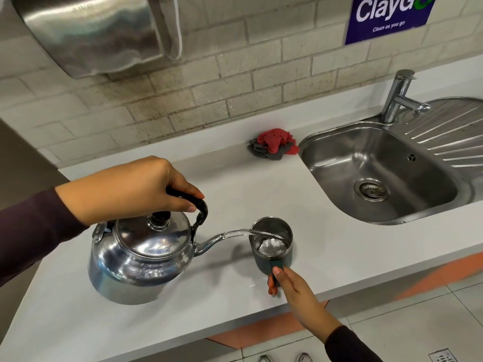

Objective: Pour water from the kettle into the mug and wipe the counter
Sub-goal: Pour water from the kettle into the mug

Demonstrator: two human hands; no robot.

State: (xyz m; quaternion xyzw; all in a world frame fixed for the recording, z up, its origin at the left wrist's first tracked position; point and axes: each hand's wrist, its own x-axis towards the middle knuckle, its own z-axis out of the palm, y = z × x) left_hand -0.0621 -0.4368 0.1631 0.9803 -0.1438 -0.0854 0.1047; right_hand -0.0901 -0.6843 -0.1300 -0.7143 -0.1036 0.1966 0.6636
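Note:
A shiny steel kettle (138, 254) hangs tilted over the white counter (235, 189), its spout toward the right. My left hand (128, 190) grips its black handle from above. A clear stream of water runs from the spout into a dark mug (271, 246) with a steel inside, which stands on the counter near the front edge. Water froths in the mug. My right hand (287, 286) holds the mug's handle from the near side. A crumpled red and grey cloth (273, 147) lies at the back of the counter beside the sink.
A steel sink (326, 152) with a tap (398, 96) and a ribbed drainboard (454, 131) fills the right side. A metal dispenser (96, 35) hangs on the brick wall at upper left. The counter's front edge drops to a tiled floor.

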